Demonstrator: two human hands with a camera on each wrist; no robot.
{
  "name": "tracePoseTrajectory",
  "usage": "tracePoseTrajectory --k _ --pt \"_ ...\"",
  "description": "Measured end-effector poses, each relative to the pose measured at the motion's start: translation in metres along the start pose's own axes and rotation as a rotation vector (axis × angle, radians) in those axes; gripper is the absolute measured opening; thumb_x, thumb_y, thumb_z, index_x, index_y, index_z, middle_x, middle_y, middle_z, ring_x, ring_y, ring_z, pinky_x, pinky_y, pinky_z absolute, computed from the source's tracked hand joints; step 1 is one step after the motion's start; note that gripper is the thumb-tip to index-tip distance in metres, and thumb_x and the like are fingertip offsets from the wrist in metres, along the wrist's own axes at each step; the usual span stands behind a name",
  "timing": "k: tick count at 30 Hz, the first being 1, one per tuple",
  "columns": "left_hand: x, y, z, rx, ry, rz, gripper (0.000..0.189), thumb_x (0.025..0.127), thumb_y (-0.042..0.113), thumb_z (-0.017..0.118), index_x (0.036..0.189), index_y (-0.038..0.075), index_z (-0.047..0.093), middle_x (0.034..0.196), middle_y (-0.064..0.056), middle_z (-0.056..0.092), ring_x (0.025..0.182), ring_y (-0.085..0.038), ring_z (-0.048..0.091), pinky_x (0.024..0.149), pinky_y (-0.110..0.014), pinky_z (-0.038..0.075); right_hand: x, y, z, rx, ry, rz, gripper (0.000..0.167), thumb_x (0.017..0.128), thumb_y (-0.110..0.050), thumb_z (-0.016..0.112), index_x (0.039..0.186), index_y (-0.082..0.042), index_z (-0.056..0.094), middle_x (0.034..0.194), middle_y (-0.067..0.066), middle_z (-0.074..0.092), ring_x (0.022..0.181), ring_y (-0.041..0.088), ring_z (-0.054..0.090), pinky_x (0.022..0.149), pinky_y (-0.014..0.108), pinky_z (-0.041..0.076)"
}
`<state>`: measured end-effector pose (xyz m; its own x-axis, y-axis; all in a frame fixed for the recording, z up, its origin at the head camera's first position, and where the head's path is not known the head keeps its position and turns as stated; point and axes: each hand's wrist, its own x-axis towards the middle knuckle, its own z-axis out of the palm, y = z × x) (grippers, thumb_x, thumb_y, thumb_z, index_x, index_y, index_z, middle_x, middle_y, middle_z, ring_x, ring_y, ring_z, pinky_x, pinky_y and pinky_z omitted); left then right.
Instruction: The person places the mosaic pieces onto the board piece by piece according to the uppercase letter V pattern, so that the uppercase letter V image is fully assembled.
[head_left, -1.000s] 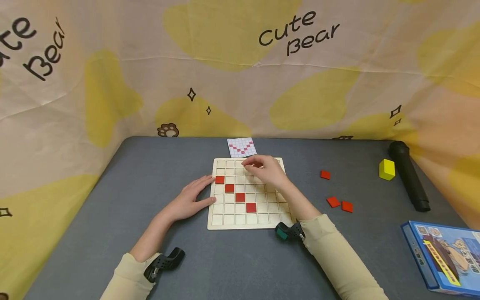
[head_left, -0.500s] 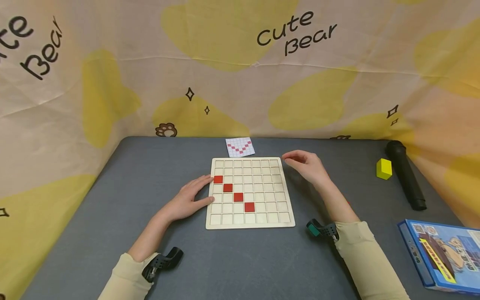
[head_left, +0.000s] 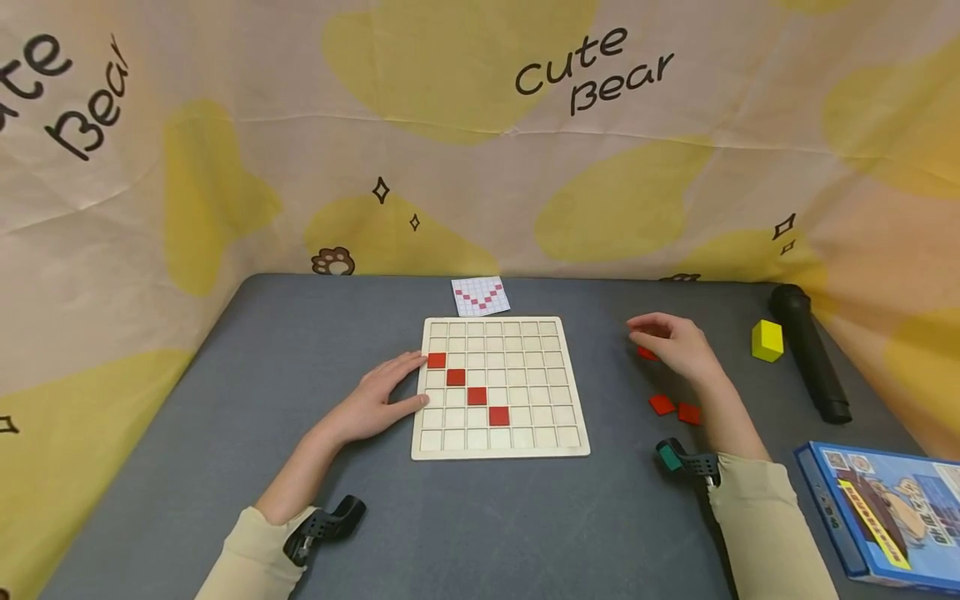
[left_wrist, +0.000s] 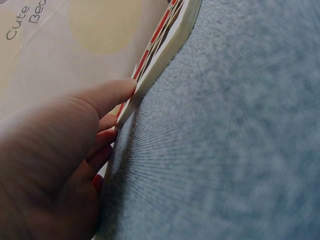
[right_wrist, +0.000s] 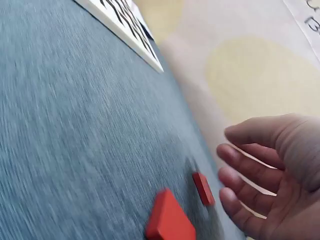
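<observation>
We saw four red squares point(head_left: 477, 396) lying diagonally on the grid board point(head_left: 543, 392). At the board's left edge, the left hand point(head_left: 385, 401) rested, its fingers relaxed and only touching. To the board's right, the right hand point(head_left: 677, 345), loosely curved and holding nothing, hovered near three loose red tiles point(head_left: 662, 405).

A wide, matte grey table point(head_left: 525, 533) with a rounded far left corner is enclosed by a hanging, cream-pink fabric backdrop point(head_left: 465, 171), which rises behind the far edge and runs along the left and right edges. Large, irregular yellow patches point(head_left: 615, 208), black handwritten-style "cute Bear" lettering point(head_left: 611, 87), four-pointed star outlines point(head_left: 381, 191) and a brown paw print point(head_left: 333, 262) decorate it. Soft light falls on the fabric, peach-tinted beyond the right edge.
</observation>
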<state>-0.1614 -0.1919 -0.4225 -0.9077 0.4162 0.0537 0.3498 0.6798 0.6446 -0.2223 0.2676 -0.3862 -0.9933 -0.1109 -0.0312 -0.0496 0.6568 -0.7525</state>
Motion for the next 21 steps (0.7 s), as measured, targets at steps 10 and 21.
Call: tracePoseTrajectory --k 10,21 --pt "0.0 -0.002 0.001 0.0 0.0 0.0 0.067 0.094 0.033 0.065 0.15 0.007 0.039 0.155 -0.016 0.033 0.144 -0.036 0.024 0.11 -0.063 0.016 -0.007 0.019 -0.017 -0.069 -0.062 0.017 0.041 0.097 -0.027 0.062 0.13 -0.003 0.059 0.125 0.021 0.06 0.106 0.032 0.053 0.088 0.042 0.044" --pt "0.0 -0.003 0.001 -0.001 0.0 0.005 0.067 0.094 0.033 0.065 0.15 0.007 0.039 0.155 -0.016 0.033 0.144 -0.036 0.023 0.11 -0.062 0.016 -0.008 0.027 -0.016 -0.148 -0.094 -0.032 0.039 0.092 -0.019 0.068 0.128 -0.004 0.061 0.115 0.018 0.061 0.102 0.03 0.052 0.084 0.04 0.042"
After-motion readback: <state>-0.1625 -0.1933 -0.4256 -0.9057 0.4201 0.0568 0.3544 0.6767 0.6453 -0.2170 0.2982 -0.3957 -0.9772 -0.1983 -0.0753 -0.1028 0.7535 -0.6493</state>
